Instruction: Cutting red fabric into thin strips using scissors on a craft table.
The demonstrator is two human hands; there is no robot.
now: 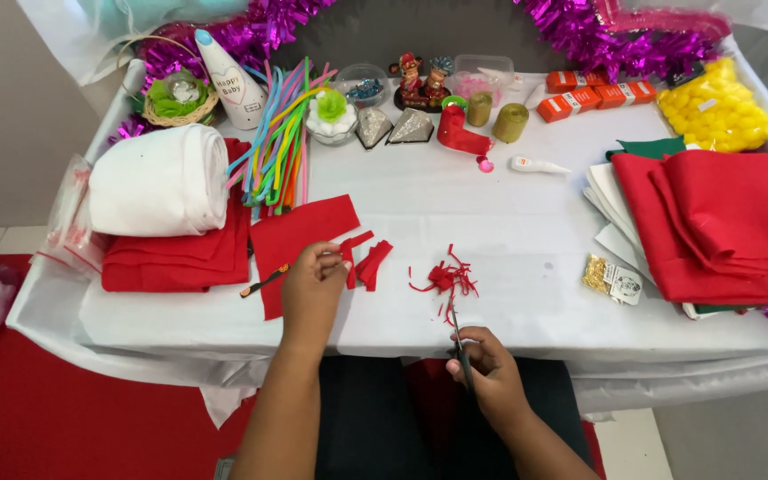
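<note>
My left hand point(313, 283) pinches a small red felt piece point(367, 260) just above the white tablecloth, beside a larger flat sheet of red felt point(295, 233). An orange-and-black tool point(265, 282) lies under that hand on the sheet. My right hand point(484, 366) at the table's front edge grips scissors point(458, 336), their blades pointing away from me toward a heap of red felt scraps point(444, 279).
A white fabric roll point(160, 180) lies on folded red felt at left. Coloured pipe cleaners point(279, 135), a glue bottle point(537, 164), ribbon spools, orange boxes and yellow pom-poms point(716, 105) fill the back. Folded red felt point(722, 224) lies at right, by a packet of gold bits point(611, 278).
</note>
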